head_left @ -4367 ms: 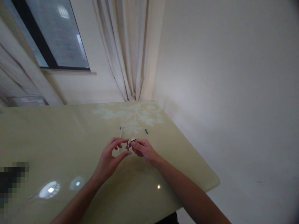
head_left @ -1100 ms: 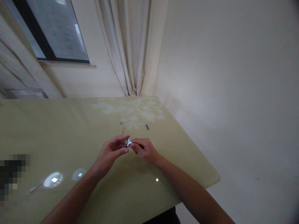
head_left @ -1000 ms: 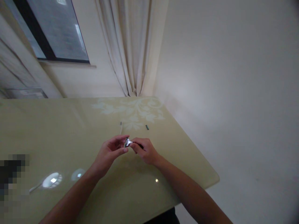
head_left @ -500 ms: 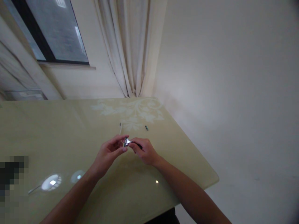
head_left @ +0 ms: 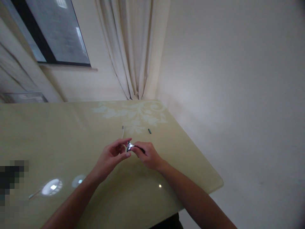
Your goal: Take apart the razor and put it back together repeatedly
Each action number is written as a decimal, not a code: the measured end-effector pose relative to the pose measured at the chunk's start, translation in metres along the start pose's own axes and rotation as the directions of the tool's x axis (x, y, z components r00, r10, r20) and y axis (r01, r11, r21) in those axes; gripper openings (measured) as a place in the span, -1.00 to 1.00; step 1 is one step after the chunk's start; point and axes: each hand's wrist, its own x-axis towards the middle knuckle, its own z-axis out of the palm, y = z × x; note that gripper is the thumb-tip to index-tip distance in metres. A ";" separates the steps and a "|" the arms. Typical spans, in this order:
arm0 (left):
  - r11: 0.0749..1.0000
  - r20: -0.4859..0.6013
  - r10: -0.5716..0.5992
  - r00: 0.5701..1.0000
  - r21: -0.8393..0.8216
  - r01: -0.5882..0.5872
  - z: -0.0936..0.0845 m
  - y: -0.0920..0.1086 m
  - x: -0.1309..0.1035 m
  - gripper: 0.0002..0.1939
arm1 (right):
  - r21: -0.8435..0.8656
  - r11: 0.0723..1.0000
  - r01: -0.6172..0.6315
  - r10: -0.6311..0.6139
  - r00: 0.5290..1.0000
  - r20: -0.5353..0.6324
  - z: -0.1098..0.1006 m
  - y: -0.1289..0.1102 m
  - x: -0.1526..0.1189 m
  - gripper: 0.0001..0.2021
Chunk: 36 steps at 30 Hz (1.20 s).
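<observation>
Over the table, my right hand (head_left: pixel 146 154) is closed around the dark handle of a razor (head_left: pixel 130 146). The razor's shiny silver head points left, toward my left hand (head_left: pixel 111 156). The thumb and index finger of my left hand hold the two ends of that head, and its other fingers are curled. Beyond the hands lies a small dark rectangular piece (head_left: pixel 149 131), like a razor cartridge. A thin white stick with a grey tip (head_left: pixel 123 128), like a small brush, lies behind my left hand, which hides its lower end.
The pale green glossy table (head_left: pixel 190 168) has a white leaf pattern and bright reflections. Its right edge slants beside the white wall (head_left: pixel 233 95). Curtains (head_left: pixel 133 47) and a window (head_left: pixel 59 31) are at the back. A pixelated dark patch (head_left: pixel 10 178) covers something at left.
Both hands keep their hold on the razor. My left fingertips have shifted very slightly at the razor's head; the things on the table stay in place.
</observation>
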 end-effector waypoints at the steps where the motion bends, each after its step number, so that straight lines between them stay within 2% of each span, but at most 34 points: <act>1: 1.000 0.005 0.003 1.000 -0.003 -0.003 -0.001 0.002 0.000 -0.49 | -0.005 1.000 -0.002 0.002 1.000 0.000 0.000 0.000 0.000 -0.61; 7: 0.999 -0.003 0.027 1.000 0.047 -0.027 -0.002 0.006 0.000 -0.56 | -0.007 1.000 0.008 -0.008 1.000 0.003 0.002 -0.003 0.000 -0.63; 11: 0.995 -0.019 0.052 0.998 0.083 -0.050 -0.005 0.003 0.003 -0.48 | -0.032 0.999 -0.012 0.011 1.000 -0.024 -0.006 0.010 0.006 -0.70; 13: 0.991 -0.083 0.066 0.994 0.125 -0.055 -0.009 0.002 0.006 -0.45 | -0.109 0.991 -0.080 0.068 0.991 -0.112 -0.019 0.027 0.011 -0.72; 16: 0.962 -0.193 0.099 0.976 0.270 -0.044 -0.014 -0.003 0.011 -0.59 | -0.272 0.927 -0.256 0.178 0.943 -0.282 -0.047 0.061 0.016 -0.74; 19: 0.926 -0.223 0.114 0.968 0.377 -0.022 -0.016 -0.010 0.014 -0.66 | -0.227 0.884 -0.408 0.319 0.883 -0.344 -0.068 0.083 0.015 -0.72; 20: 0.923 -0.211 0.113 0.971 0.384 -0.024 -0.016 -0.012 0.014 -0.64 | -0.187 0.892 -0.412 0.336 0.880 -0.336 -0.070 0.085 0.014 -0.70; 22: 0.925 -0.172 0.116 0.978 0.378 -0.043 -0.012 -0.015 0.013 -0.63 | -0.082 0.928 -0.363 0.330 0.905 -0.267 -0.067 0.079 0.013 -0.65; 24: 0.932 -0.120 0.126 0.985 0.355 -0.076 -0.006 -0.014 0.011 -0.63 | 0.063 0.955 -0.289 0.295 0.947 -0.125 -0.055 0.064 0.011 -0.59; 26: 0.944 -0.058 0.136 0.989 0.311 -0.112 0.000 -0.012 0.008 -0.45 | 0.223 0.942 -0.251 0.244 0.968 0.057 -0.040 0.044 0.010 -0.55; 28: 0.957 -0.006 0.145 0.989 0.254 -0.138 0.004 -0.011 0.004 -0.30 | 0.311 0.922 -0.232 0.191 0.969 0.155 -0.027 0.028 0.009 -0.55; 29: 0.963 0.003 0.146 0.989 0.228 -0.143 0.005 -0.010 0.003 -0.31 | 0.331 0.916 -0.224 0.171 0.968 0.182 -0.022 0.022 0.008 -0.56; 33: 0.980 -0.047 0.109 0.993 0.173 -0.100 0.005 -0.011 0.001 -0.56 | 0.339 0.917 -0.211 0.138 0.964 0.228 -0.013 0.012 0.005 -0.58; 36: 0.980 -0.042 0.089 0.995 0.180 -0.080 0.004 -0.011 0.003 -0.55 | 0.354 0.905 -0.237 0.163 0.960 0.226 -0.011 0.014 0.004 -0.65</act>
